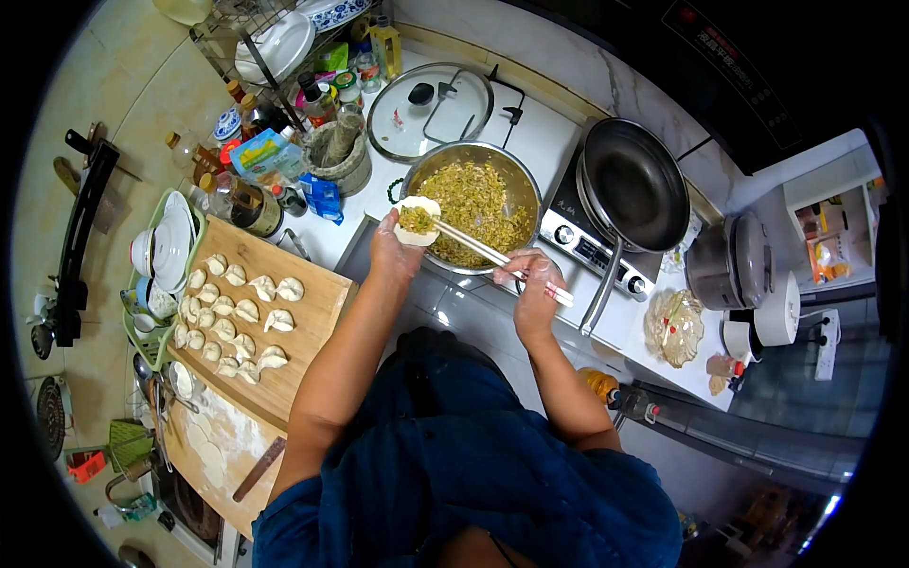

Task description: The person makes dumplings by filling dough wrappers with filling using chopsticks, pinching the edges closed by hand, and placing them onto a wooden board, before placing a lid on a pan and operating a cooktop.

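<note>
My left hand (394, 248) holds a round dumpling wrapper (429, 238) on its fingers, at the near left rim of a metal bowl. A small heap of chopped green-yellow filling (414, 220) lies on the wrapper. In my right hand (532, 275) is a pair of chopsticks (473, 244), its fingers closed around them. The chopstick tips touch the filling on the wrapper. The metal bowl (536, 185) holds much more of the same filling. To the left, several folded dumplings (246, 310) sit in rows on a wooden board (308, 346).
A floured board (244, 454) with flat wrappers and a rolling pin (258, 469) lies at lower left. A glass lid (398, 118) rests behind the bowl. Right of it, a frying pan (636, 180) stands on a cooker (559, 213). Bottles and a stone mortar (341, 166) crowd the back left.
</note>
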A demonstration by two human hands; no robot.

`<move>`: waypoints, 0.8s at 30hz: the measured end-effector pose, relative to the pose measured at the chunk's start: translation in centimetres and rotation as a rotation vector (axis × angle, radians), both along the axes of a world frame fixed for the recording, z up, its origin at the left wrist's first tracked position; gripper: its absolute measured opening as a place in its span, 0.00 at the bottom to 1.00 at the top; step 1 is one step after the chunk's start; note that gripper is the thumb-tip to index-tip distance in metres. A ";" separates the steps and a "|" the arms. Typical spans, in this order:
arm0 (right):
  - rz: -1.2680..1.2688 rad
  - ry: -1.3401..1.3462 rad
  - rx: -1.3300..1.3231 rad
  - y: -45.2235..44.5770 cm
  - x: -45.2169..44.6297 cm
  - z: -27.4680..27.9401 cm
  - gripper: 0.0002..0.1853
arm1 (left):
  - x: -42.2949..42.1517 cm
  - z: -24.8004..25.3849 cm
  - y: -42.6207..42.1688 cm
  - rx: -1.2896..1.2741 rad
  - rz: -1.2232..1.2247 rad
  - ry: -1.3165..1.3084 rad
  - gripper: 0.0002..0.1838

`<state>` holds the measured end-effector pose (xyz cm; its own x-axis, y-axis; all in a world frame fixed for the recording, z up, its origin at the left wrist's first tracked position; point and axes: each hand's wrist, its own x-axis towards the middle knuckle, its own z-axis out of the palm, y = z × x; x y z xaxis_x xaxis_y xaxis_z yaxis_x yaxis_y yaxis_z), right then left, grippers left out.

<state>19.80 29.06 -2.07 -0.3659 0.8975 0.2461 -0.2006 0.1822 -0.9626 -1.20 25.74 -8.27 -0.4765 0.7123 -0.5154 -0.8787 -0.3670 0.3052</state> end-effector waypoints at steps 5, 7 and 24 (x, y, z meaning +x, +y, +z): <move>-0.054 0.060 0.022 0.2 -0.2 0.1 0.31 | 0.2 0.9 0.0 -0.034 -0.005 0.007 0.22; -0.050 0.050 0.022 0.2 -0.2 0.1 0.30 | 0.1 0.7 -0.1 -0.032 0.000 0.007 0.22; 0.007 0.070 -0.082 -0.5 -0.8 -0.2 0.28 | -0.1 0.0 0.1 -0.010 0.006 0.013 0.22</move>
